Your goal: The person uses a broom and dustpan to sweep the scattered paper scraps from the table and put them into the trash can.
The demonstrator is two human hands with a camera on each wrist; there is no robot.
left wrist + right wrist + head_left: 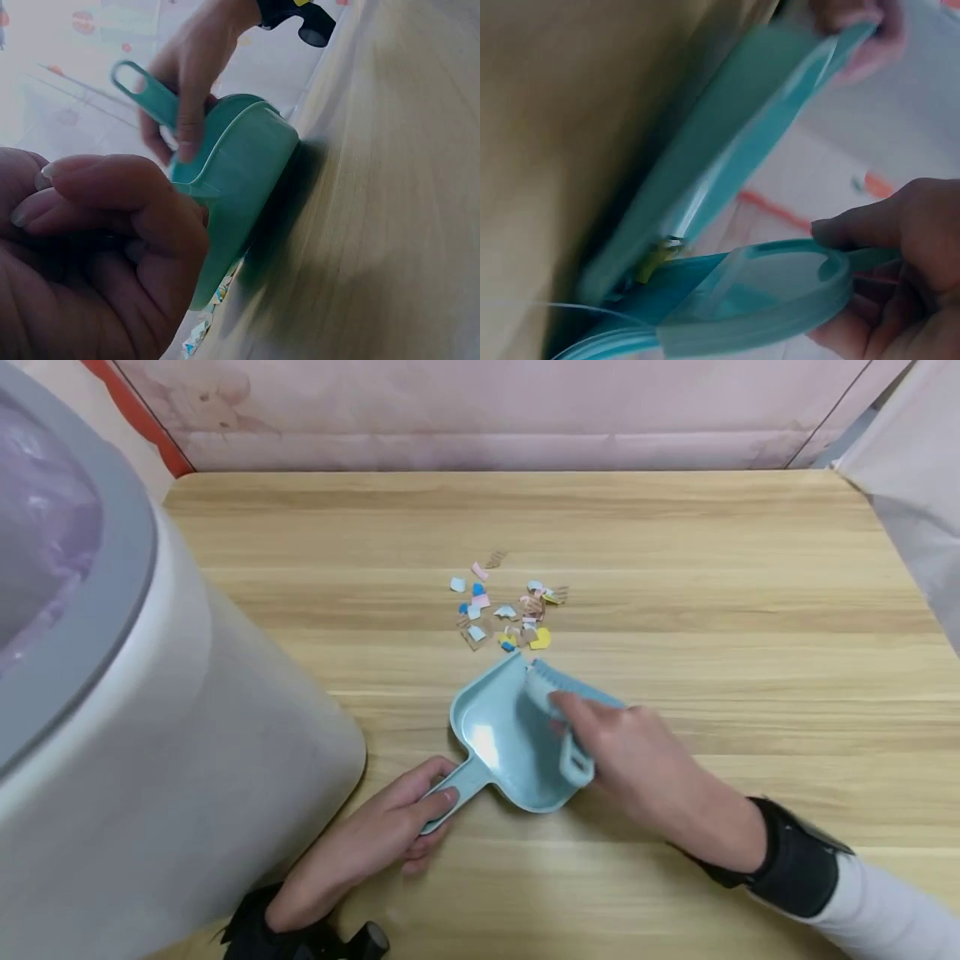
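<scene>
My left hand [375, 839] is curled round the handle of the light blue dustpan [498, 745], thumb laid along the top of it, and my right hand [637, 760] pinches the handle of the small matching brush [558, 718], which sits inside the pan against its right wall. The left wrist view shows my left fingers [112, 202] wrapped tight on the handle, with my right hand beyond them gripping the brush by its looped end. The right wrist view is blurred, but it shows that loop close to my right fingers [900, 277] and the pan's rim running above it.

The dustpan lies flat on the wooden table [750, 610], near my edge of it, its open mouth facing away from me. Just beyond that mouth, apart from it by a strip of bare wood, lies a scatter of paper scraps [506, 610] in blue, pink, yellow, white and brown.

To my left a big white bin [187, 735] with a grey rim and a purple bag inside stands right against the table, its side close beside my left hand. A pink wall [487, 410] closes off the far edge of the table, and pale sheeting [915, 485] hangs at the right corner.
</scene>
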